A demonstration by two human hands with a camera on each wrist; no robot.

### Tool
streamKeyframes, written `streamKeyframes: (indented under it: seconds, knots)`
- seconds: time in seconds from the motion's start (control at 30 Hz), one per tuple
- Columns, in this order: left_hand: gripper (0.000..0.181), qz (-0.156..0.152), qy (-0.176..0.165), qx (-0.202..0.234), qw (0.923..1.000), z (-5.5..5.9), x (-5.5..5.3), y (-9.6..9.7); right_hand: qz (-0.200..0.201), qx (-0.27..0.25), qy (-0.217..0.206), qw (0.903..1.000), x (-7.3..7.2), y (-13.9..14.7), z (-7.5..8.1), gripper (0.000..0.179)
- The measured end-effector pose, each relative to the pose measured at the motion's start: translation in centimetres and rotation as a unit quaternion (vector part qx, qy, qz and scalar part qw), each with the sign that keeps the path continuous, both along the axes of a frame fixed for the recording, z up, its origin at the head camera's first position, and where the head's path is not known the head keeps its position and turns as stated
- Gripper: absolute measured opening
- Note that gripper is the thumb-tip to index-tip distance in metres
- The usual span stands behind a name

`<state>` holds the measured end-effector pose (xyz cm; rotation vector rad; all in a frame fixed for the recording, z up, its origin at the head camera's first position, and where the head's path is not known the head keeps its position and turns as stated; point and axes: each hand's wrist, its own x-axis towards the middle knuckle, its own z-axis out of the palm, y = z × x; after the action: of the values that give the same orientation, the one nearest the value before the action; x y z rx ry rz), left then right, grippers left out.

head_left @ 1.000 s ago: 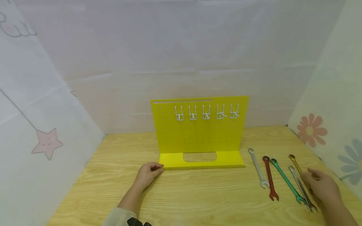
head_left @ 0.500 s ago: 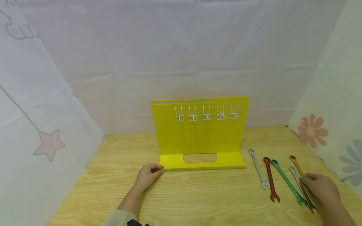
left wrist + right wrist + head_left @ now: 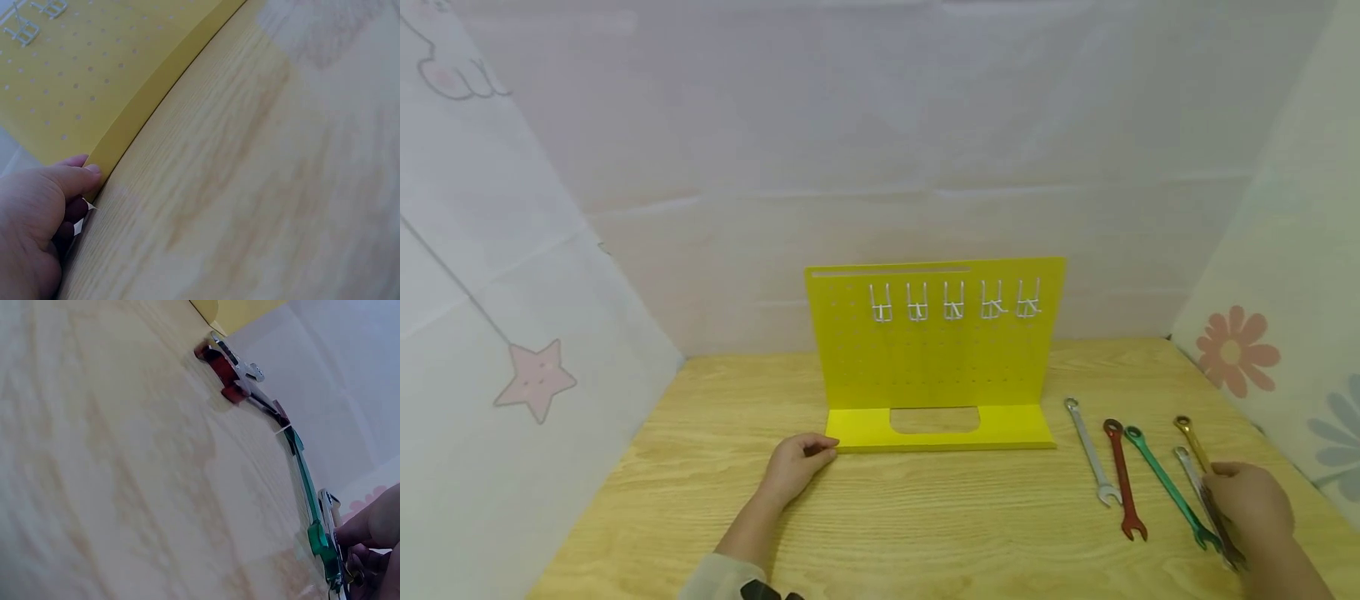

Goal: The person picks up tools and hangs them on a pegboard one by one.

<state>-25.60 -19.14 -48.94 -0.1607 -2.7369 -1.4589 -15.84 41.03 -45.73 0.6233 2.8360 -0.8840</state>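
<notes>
A yellow pegboard stand [image 3: 859, 367] stands upright on the table, with several white wire hooks [image 3: 953, 310] along its upper part. At the left end of its base lip, my left hand [image 3: 792, 471] pinches the corner, thumb on the front face [image 3: 109, 150]. Far to the right, my right hand [image 3: 1255, 504] grips the middle of a gold combination wrench [image 3: 1192, 442], covering much of its shaft. Close beside it lies a silver wrench [image 3: 1187, 468], partly behind the fingers. The green wrench [image 3: 1167, 479] is left of these, near the right hand in the right wrist view.
A red wrench [image 3: 1120, 475] and another silver wrench [image 3: 1091, 454] lie between the pegboard and the green wrench. The wood-grain table [image 3: 940, 525] is bounded by pale cloth walls [image 3: 880, 167] at the back and both sides.
My right hand has come down over the gold wrench, and its fingers have closed around the shaft. My left hand stays at the pegboard's corner. The head view has shifted slightly.
</notes>
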Motion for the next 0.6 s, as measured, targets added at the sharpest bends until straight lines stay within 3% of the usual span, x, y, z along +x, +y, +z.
streamKeyframes:
  seconds: [0.17, 0.37, 0.6]
  knots:
    - [0.010, -0.004, 0.004, 0.003, 1.0000, 0.0, 0.0, 0.1, -0.036, -0.024, 0.030, 0.9986, 0.0, -0.4, 0.1, 0.048]
    - [0.010, -0.005, 0.007, 0.006, 0.9999, 0.1, 0.1, 0.2, -0.069, -0.088, 0.040, 0.9929, -0.2, -0.7, 0.0, 0.056]
    - [0.010, -0.003, 0.000, 0.012, 0.9999, 0.2, 0.3, 0.1, -0.097, -0.175, 0.083, 0.9762, -1.2, -1.3, 0.8, 0.063]
